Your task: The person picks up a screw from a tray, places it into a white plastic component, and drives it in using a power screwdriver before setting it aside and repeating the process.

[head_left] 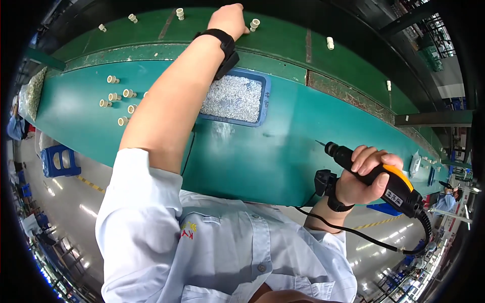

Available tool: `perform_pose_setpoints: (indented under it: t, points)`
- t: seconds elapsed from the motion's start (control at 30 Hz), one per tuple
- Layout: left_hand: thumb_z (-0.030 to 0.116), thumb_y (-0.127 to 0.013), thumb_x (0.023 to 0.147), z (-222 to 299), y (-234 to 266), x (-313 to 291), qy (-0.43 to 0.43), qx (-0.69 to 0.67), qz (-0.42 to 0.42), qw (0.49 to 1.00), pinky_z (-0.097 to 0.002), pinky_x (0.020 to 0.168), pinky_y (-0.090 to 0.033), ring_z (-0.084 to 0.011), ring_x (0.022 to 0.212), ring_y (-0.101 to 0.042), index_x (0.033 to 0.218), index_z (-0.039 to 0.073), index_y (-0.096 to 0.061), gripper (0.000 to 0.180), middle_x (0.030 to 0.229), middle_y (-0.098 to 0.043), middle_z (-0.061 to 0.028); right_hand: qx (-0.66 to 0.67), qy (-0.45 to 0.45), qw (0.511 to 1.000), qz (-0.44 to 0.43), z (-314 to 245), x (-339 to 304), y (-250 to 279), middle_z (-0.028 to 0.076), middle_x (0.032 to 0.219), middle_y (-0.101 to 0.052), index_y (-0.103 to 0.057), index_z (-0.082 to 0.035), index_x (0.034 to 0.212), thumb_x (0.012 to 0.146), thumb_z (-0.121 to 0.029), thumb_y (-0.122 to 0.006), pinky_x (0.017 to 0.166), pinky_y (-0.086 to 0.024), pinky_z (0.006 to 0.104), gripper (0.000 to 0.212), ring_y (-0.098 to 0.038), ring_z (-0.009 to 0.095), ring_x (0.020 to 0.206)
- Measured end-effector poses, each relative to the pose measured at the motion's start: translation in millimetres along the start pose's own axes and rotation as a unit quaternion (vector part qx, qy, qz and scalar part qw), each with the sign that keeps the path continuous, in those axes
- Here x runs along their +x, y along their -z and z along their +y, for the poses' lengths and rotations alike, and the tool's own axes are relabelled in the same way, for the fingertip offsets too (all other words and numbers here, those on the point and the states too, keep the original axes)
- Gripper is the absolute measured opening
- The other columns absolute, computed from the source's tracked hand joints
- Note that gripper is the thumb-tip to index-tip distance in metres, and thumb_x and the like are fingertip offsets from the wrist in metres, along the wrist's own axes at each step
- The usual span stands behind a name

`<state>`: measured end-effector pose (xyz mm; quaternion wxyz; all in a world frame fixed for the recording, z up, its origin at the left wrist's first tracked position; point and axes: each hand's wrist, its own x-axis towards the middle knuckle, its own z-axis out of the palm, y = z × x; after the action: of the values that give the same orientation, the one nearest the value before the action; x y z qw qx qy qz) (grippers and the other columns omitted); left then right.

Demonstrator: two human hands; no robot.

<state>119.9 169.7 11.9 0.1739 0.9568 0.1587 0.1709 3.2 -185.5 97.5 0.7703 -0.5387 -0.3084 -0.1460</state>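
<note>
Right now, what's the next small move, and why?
I'd probably close the left hand around the cream fitting right beside it: the arm is already stretched out there, though I can't tell whether they touch. The right hand grips the screwdriver, its bit away from any fitting.

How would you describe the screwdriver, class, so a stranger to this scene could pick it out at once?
Start at the long green table, then move right past the blue tray to the person's right hand. That hand grips a black screwdriver; unlike the black wristband nearby, it has an orange stripe and a thin metal tip.
</note>
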Motion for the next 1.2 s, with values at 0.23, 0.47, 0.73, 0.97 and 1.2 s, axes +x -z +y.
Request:
perform_pose_setpoints:
  t: [0.23,0.47,0.73,0.97,1.2]
  points:
    - [0.008,-0.064,0.072,51,-71,33,0.070,-0.096,0.037,0.992,-0.0442,0.075,-0.054,-0.0369,0.083,-0.065,0.075,0.004,-0.070,0.007,0.084,-0.067,-0.0207,0.013,-0.025,0.999,0.017,-14,-5,29,0.000,0.065,-0.037,-0.048,-0.002,0.097,0.094,-0.025,-0.051,0.056,-0.030,0.0262,0.024,-0.037,0.010,0.059]
    - [-0.007,-0.055,0.071,44,-70,24,0.139,-0.183,0.068,0.971,-0.0421,0.077,-0.054,-0.0396,0.083,-0.065,0.073,-0.003,-0.067,0.012,0.079,-0.065,-0.0255,0.054,0.054,0.996,0.048,-7,-1,-29,0.007,0.067,-0.050,-0.046,-0.001,0.105,0.086,-0.010,-0.060,0.049,-0.043,0.0309,0.026,-0.047,0.017,0.051]
    - [-0.003,-0.057,0.066,132,19,-64,-0.043,-0.353,0.037,0.934,-0.0459,0.062,-0.049,-0.0425,0.072,-0.061,0.064,-0.004,-0.057,0.003,0.071,-0.060,-0.0249,-0.033,-0.004,0.998,0.056,1,-16,-8,0.000,0.067,-0.034,-0.047,0.000,0.100,0.094,-0.020,-0.046,0.061,-0.033,0.0263,0.021,-0.035,0.011,0.062]
    - [0.000,-0.058,0.071,112,94,-230,-0.186,-0.338,-0.181,0.905,-0.0451,0.065,-0.048,-0.0394,0.077,-0.060,0.074,-0.003,-0.057,0.004,0.078,-0.059,-0.0212,-0.003,-0.011,0.999,0.036,-7,-15,-22,0.000,0.067,-0.035,-0.047,0.000,0.102,0.094,-0.020,-0.047,0.061,-0.033,0.0261,0.021,-0.035,0.010,0.062]
    - [0.003,-0.061,0.075,67,70,-267,-0.128,-0.334,-0.212,0.909,-0.0446,0.070,-0.049,-0.0379,0.080,-0.060,0.087,0.003,-0.059,0.013,0.087,-0.059,-0.0168,0.013,-0.063,0.998,0.004,-5,-23,-24,0.000,0.063,-0.041,-0.047,-0.005,0.102,0.092,-0.030,-0.053,0.056,-0.031,0.0276,0.028,-0.039,0.011,0.055]
